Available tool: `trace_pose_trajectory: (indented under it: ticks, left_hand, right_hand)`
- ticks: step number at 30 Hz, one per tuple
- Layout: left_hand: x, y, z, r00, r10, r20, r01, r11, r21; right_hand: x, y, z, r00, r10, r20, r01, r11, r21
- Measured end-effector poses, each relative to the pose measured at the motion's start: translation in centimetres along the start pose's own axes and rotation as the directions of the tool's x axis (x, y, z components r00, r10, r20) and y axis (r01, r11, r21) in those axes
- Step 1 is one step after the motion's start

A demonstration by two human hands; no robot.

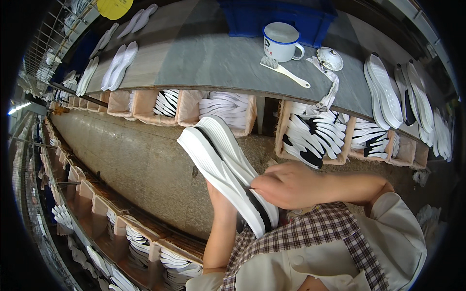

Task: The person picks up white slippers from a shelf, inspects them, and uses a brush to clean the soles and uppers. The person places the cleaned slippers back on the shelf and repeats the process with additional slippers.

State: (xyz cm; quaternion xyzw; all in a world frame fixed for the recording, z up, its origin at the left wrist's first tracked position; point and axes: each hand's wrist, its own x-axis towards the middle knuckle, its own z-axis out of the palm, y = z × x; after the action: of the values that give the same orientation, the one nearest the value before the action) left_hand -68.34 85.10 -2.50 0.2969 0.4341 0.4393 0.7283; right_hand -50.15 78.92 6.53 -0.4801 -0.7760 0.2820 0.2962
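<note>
A pair of white shoe soles [206, 155], with black showing between them, is held up in front of my body, tilted toward the upper left. My left hand [221, 198] grips the pair from below and the left side; its fingers are mostly hidden behind the soles. My right hand [285, 185] is closed in a pinch round a thin, dark, pointed tool [248, 187]. The tool's tip meets the side of the soles near the black band; its handle is hidden in my fist.
Across the grey worktable [208, 58] stand a white enamel mug [277, 47], a white-handled brush [286, 72], a lid [330, 59], a rag [331, 92] and a blue crate [279, 17]. More soles [383, 92] lie at both ends. Bins of soles [318, 136] line the table's underside and the left.
</note>
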Motion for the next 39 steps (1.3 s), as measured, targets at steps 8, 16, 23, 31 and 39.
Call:
trace_pose_trajectory:
  ticks: [8, 16, 23, 31, 39]
  left_hand:
    - [-0.3, -0.3, -0.9, 0.998, -0.002, 0.065, -0.005, 0.994, 0.111]
    - [-0.4, -0.5, -0.3, 0.998, -0.024, 0.057, 0.020, 0.997, 0.072]
    - [-0.6, -0.3, 0.0, 0.997, -0.041, 0.068, 0.036, 0.997, 0.073]
    - [-0.6, -0.6, 0.2, 0.996, -0.040, 0.083, 0.030, 0.993, 0.118]
    - [-0.9, -0.3, 0.5, 0.989, 0.023, 0.146, -0.069, 0.944, 0.324]
  right_hand:
    - [-0.4, 0.1, 0.9, 0.995, -0.046, -0.092, 0.045, 0.999, -0.010]
    - [-1.1, 0.0, 0.5, 0.997, 0.009, -0.074, -0.012, 0.999, -0.036]
    - [-1.6, 0.5, 0.8, 0.988, -0.062, -0.139, 0.066, 0.998, 0.023]
    - [-1.8, 0.9, 0.4, 0.983, -0.159, -0.096, 0.151, 0.985, -0.080]
    - [-1.9, 0.6, 0.3, 0.994, -0.095, -0.061, 0.091, 0.994, -0.067]
